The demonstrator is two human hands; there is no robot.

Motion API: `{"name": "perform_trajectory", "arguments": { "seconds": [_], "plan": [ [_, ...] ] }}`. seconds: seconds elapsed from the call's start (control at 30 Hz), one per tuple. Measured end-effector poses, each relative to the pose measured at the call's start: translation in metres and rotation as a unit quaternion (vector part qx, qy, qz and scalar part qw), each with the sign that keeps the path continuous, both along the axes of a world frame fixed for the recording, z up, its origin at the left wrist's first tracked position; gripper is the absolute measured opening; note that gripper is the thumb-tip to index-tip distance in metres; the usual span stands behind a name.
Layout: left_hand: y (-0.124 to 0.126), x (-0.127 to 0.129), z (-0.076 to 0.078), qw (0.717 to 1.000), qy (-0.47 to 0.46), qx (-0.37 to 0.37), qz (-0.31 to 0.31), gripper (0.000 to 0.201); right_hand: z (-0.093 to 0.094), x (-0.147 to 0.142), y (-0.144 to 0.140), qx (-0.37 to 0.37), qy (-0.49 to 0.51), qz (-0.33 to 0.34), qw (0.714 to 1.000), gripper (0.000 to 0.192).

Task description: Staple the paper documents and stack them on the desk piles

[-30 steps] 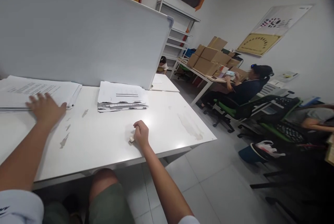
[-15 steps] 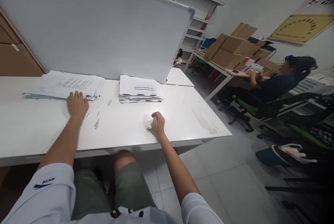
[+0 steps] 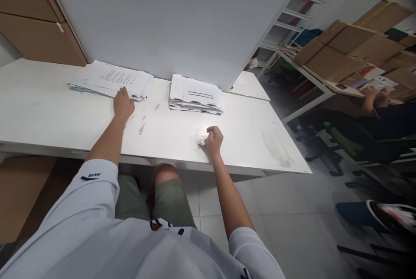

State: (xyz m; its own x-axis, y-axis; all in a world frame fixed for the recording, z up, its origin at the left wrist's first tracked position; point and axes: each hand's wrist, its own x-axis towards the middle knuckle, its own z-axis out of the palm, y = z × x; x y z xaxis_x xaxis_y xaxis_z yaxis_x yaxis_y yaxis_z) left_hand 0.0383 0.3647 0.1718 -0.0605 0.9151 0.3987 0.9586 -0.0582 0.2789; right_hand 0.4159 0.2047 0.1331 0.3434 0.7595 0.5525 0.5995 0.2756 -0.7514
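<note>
While the left hand lies spread on the printed paper stack at ten o'clock on the worktop, the right hand is curled around a small pale object, seemingly an eraser, below the second stack.

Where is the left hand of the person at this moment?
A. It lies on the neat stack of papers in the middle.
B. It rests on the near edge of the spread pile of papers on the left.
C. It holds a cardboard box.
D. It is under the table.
B: the left hand lies flat on the near edge of the spread pile of papers, while the neat stack of papers stands untouched on the white table.
</note>
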Motion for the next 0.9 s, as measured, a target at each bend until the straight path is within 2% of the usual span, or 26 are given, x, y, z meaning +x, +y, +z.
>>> {"name": "perform_trajectory", "arguments": {
  "seconds": [0.13, 0.4, 0.53, 0.6, 0.77, 0.9],
  "plan": [
    [-0.003, -0.001, -0.001, 0.999, 0.021, -0.035, 0.025, 0.047, 0.0, 0.002, -0.001, 0.001, 0.001, 0.001, 1.0, 0.021],
    [-0.009, 0.004, -0.003, 1.0, 0.004, -0.013, -0.007, 0.049, -0.002, 0.002, -0.002, -0.005, 0.008, -0.006, 1.0, 0.021],
    [0.001, 0.0, -0.005, 1.0, -0.007, 0.0, -0.012, 0.07, 0.0, 0.0, -0.002, -0.003, 0.014, -0.004, 1.0, 0.021],
    [0.011, -0.005, -0.009, 1.0, -0.025, -0.018, -0.006, 0.079, 0.001, 0.0, -0.002, -0.002, 0.014, -0.002, 1.0, 0.022],
    [0.028, -0.015, -0.019, 0.995, -0.059, -0.075, 0.024, 0.088, 0.002, 0.0, -0.002, -0.006, 0.02, 0.002, 1.0, 0.022],
    [0.024, -0.011, -0.018, 0.997, -0.022, -0.058, 0.037, 0.091, 0.0, 0.002, -0.002, -0.007, 0.029, 0.006, 1.0, 0.022]
  ]
}}
